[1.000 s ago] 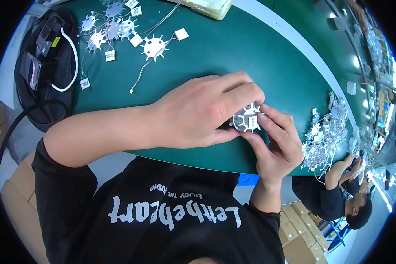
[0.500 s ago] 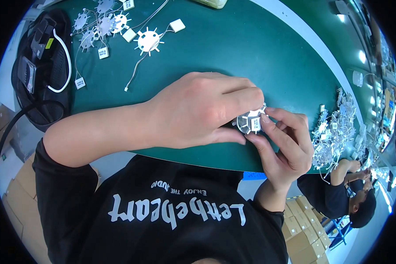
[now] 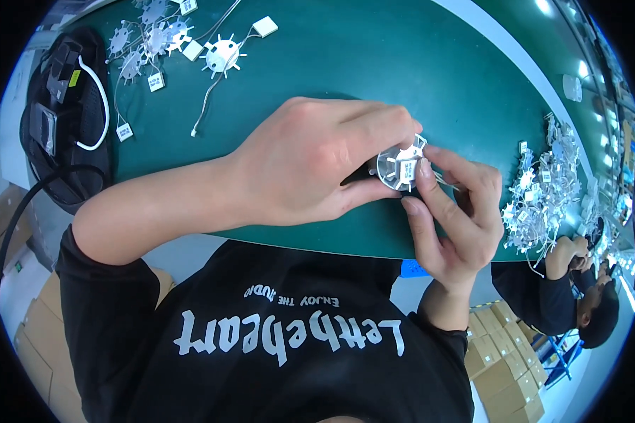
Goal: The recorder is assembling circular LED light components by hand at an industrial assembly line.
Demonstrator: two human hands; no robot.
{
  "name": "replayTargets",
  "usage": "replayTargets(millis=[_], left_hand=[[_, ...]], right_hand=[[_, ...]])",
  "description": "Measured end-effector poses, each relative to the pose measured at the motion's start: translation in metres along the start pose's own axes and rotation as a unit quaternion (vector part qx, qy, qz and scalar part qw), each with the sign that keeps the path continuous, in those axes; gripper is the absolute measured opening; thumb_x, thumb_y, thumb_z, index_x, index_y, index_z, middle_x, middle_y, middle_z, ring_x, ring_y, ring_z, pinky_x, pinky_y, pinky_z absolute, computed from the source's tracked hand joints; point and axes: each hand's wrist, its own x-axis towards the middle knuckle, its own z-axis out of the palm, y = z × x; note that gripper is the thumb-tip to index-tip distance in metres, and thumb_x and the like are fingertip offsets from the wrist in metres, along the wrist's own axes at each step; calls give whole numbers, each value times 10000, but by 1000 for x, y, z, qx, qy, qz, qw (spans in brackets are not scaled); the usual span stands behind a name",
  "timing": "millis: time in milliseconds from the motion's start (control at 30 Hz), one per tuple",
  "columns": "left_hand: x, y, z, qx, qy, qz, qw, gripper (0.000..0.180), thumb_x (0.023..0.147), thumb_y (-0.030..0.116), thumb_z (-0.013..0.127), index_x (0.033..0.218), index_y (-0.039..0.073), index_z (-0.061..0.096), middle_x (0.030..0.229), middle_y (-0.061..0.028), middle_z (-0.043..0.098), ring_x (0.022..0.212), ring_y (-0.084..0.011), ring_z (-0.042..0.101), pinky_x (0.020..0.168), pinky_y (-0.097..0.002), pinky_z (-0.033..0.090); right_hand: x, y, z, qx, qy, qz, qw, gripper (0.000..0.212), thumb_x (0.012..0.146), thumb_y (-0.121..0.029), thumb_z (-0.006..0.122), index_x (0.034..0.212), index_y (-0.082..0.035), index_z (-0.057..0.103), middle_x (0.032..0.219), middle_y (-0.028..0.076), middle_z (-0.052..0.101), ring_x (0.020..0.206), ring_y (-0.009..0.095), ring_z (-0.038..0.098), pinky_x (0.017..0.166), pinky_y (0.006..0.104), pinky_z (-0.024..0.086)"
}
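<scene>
My left hand (image 3: 317, 162) is closed round a clear round plastic piece (image 3: 389, 173), its thumb below and its fingers above. On this piece's face lies a spoked white disc, with a small white square block (image 3: 408, 169) over it. My right hand (image 3: 469, 222) reaches in from the right, and its index fingertip presses the block's right edge. The right thumb is bent just below, near the rim. Thin pale wires (image 3: 444, 182) run from the piece between my right fingers. Whatever the left palm covers is hidden.
Spoked discs with wires and white blocks (image 3: 223, 55) lie at the far left of the green table (image 3: 317, 56). A heap of similar parts (image 3: 543, 190) is on the right. A black device with a cable (image 3: 63, 106) stands left. Another person (image 3: 543, 296) works at the right.
Both hands have risen slightly in the view with the clear piece, whose face shows more fully. My right thumb has come off its lower rim. Wires now show between the right fingers.
</scene>
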Motion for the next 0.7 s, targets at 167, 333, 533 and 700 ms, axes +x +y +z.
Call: replayTargets(millis=[167, 333, 533, 700], left_hand=[[-2, -4, 0, 8, -10, 3, 1000, 433, 777, 113, 961, 1083, 42, 663, 1211, -149, 796, 1061, -302, 798, 850, -358, 661], [-6, -3, 0, -6, -1, 22, 1000, 495, 803, 152, 932, 1219, 50, 685, 1081, -77, 766, 969, -280, 772, 806, -368, 635], [-1, -7, 1, -7, -9, 14, 1000, 515, 796, 135, 935, 1240, 55, 686, 1083, -74, 770, 979, -277, 772, 817, -365, 639], [11, 1, -9, 4, -39, -18, 999, 437, 783, 107, 962, 1103, 40, 672, 1246, -151, 789, 1089, -294, 792, 885, -355, 649]], right_hand=[[-7, -4, 4, 5, 1, 34, 999, 322, 814, 49, 833, 1135, 23, 823, 1126, 188, 749, 922, 250, 676, 741, 326, 554], [-12, 15, 8, 58, 50, 87, 993, 240, 847, 118, 794, 1075, 46, 805, 1000, 158, 733, 875, 241, 718, 743, 314, 569], [-17, 13, 12, 53, 21, 130, 990, 202, 853, 140, 779, 1037, 55, 785, 979, 135, 733, 860, 224, 722, 734, 303, 569], [-13, 16, 10, -28, 35, 56, 997, 223, 847, 137, 782, 1052, 48, 791, 1003, 132, 735, 890, 241, 727, 747, 324, 580]])
